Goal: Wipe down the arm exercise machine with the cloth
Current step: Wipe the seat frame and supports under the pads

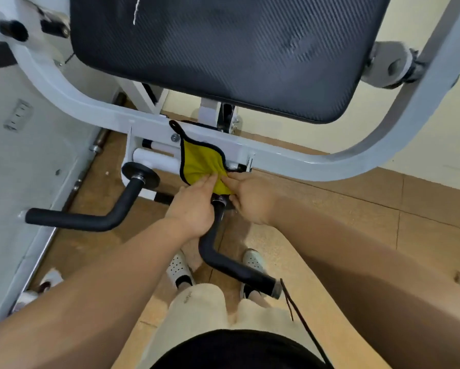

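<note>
Head view: both hands, left hand (194, 206) and right hand (250, 201), pinch a yellow cloth (199, 163) draped over the machine's white frame (290, 158), above the right black handle (223, 251). Wiping seems underway; next, rub along the handle.

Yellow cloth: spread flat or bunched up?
Partly bunched. The yellow cloth fans open over the white frame but gathers into creases where the left hand and right hand pinch it.
</note>
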